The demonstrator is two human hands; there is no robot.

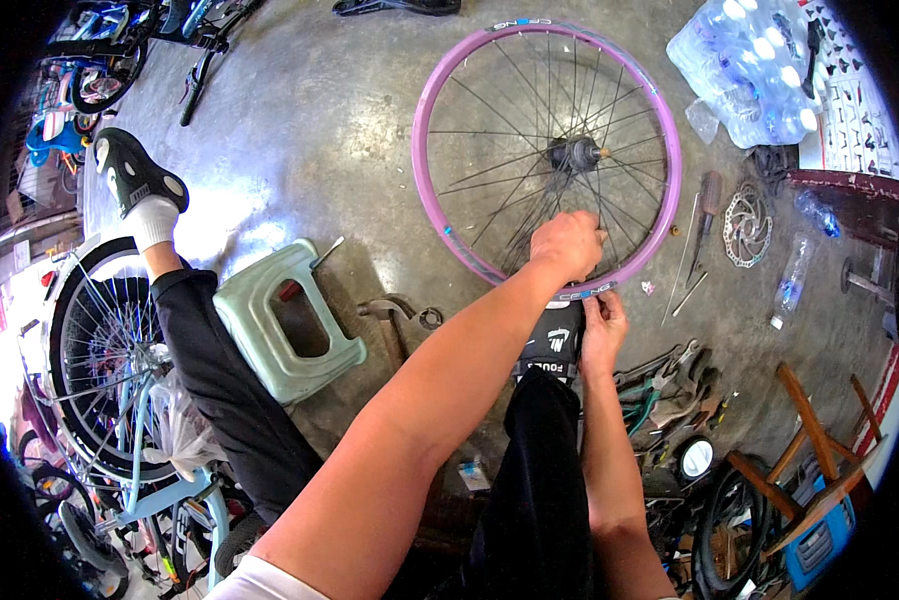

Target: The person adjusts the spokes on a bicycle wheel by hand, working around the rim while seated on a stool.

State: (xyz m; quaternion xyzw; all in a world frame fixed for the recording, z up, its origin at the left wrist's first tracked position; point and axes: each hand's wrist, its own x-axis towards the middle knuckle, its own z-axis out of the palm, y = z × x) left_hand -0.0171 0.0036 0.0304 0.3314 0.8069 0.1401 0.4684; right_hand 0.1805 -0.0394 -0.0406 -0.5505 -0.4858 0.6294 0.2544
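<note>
A purple bicycle rim point(425, 150) with black spokes and a central hub point(575, 155) lies above my dark shoe point(548, 340), its near edge over the shoe. My left hand point(568, 245) is closed inside the lower part of the wheel, among the spokes; what its fingers hold is hidden. My right hand point(603, 330) is at the rim's near edge beside the shoe, fingertips pressed to the rim's outer side. A brake rotor point(748, 225), a screwdriver point(710, 203) and thin rods point(690, 293) lie right of the wheel.
A green plastic stool point(255, 320) and a hammer point(395, 335) lie left; bicycles point(120, 470) line that side, where my other leg stretches out. Bottled water packs point(735, 70) sit top right. Pliers and wrenches point(660, 390), a wooden chair point(810, 430) and tires point(730, 540) are lower right.
</note>
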